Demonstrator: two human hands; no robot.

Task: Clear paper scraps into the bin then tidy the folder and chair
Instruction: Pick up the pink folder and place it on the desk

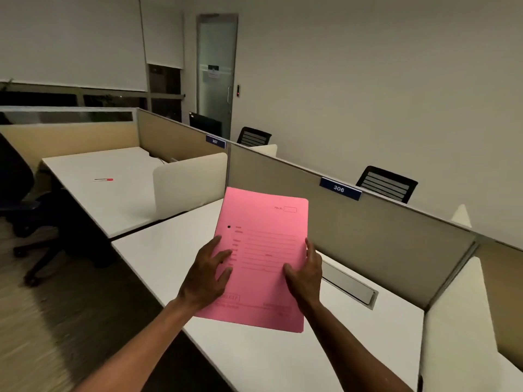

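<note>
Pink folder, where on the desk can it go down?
The desk is bare left of the pink folder, out to its edge, and in front of the cable flap, toward the white divider. Nowhere crowded.

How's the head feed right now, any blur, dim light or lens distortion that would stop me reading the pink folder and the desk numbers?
Head view: dim, warm room light. The pink folder is sharp in outline but its printed text is too soft to read. The floor at lower left is motion-smeared. Wide-angle bending curves the partition. Desk labels 306 and 307 stay legible. No glare on the desk.
</note>
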